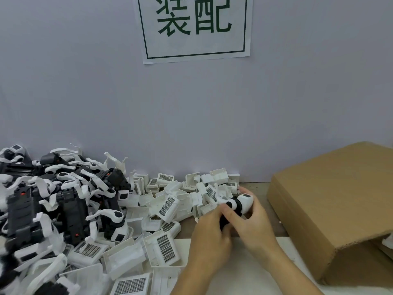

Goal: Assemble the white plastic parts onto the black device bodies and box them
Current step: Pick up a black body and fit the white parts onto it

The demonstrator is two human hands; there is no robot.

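Note:
Both hands meet over the table at centre right around one black-and-white device (pixel 239 204). My left hand (pixel 210 235) grips its black body from below and left. My right hand (pixel 253 218) curls round the white head end, which carries a small dark panel on top. A heap of black device bodies (pixel 70 211) tangled with white curved arms fills the left. White plastic parts (pixel 168 206) with gridded panels lie scattered from the wall to the front edge. A brown cardboard box (pixel 331 209) sits at the right, its flap tilted towards me.
A grey wall (pixel 191 116) stands close behind the table with a paper sign (pixel 193 26) in green characters. A white sheet (pixel 251 271) covers the table under my forearms, with bare wood (pixel 261 186) showing near the box.

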